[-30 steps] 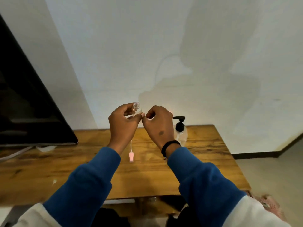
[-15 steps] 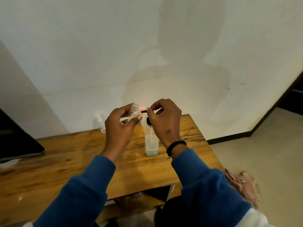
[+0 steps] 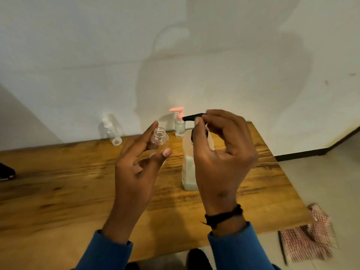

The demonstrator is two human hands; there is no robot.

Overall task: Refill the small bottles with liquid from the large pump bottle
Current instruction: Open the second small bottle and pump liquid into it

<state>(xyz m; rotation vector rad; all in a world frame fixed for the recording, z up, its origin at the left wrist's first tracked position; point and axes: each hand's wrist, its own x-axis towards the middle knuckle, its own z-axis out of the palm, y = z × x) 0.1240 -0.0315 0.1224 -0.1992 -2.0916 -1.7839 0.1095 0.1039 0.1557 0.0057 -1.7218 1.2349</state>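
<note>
Left hand (image 3: pixel 140 168) pinches open small bottle (image 3: pixel 158 138) above desk (image 3: pixel 58 191) middle; light, slick plastic, best held at shoulder. Right hand (image 3: pixel 220 152) fingers curl on black pump head (image 3: pixel 193 117), apparently; large pump bottle (image 3: pixel 188 172) stands near right edge

Open small bottle (image 3: pixel 159 137): clear, capless, mouth up, held above the table.
Large pump bottle (image 3: pixel 189 168): translucent, little pale liquid at its base, upright on the table, black spout (image 3: pixel 193 117) pointing left.
Pink-pump small bottle (image 3: pixel 179 125): upright by the wall.
Third small bottle (image 3: pixel 114 131): clear, leaning at the wall.
</note>
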